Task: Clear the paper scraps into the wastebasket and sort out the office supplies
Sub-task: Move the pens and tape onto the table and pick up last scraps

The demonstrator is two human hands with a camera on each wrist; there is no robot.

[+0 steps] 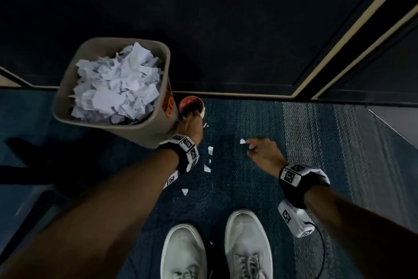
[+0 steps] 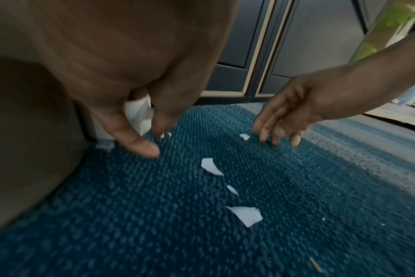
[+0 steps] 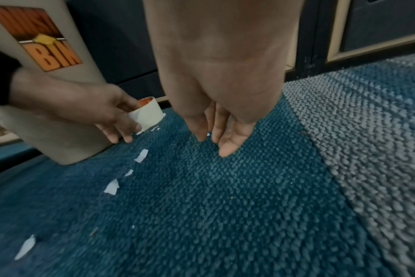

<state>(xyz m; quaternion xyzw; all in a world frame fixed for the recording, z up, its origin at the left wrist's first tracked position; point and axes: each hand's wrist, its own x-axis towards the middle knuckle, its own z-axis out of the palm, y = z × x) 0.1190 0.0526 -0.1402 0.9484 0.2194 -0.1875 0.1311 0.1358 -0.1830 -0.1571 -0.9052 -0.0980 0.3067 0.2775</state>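
Observation:
A beige wastebasket point(image 1: 67, 70) heaped with white paper scraps stands on the blue carpet at the left. Right beside it my left hand point(image 1: 190, 123) pinches a small white cup point(image 1: 192, 105) with a red-orange inside; the right wrist view shows thumb and finger on the cup point(image 3: 147, 112), low against the carpet. My right hand point(image 1: 253, 146) reaches down with straight fingers point(image 3: 228, 148) that touch the carpet beside one scrap point(image 2: 244, 136). Several more scraps point(image 1: 210, 150) lie in a line between my hands, and one larger scrap point(image 2: 246, 215) is nearer to me.
Dark cabinet doors with beige trim point(image 1: 226, 30) run along the back, close behind the wastebasket and cup. A grey band of carpet point(image 1: 339, 143) lies to the right. My two white shoes point(image 1: 247, 244) stand just behind the scraps, and a thin black cable point(image 1: 322, 256) trails at the right.

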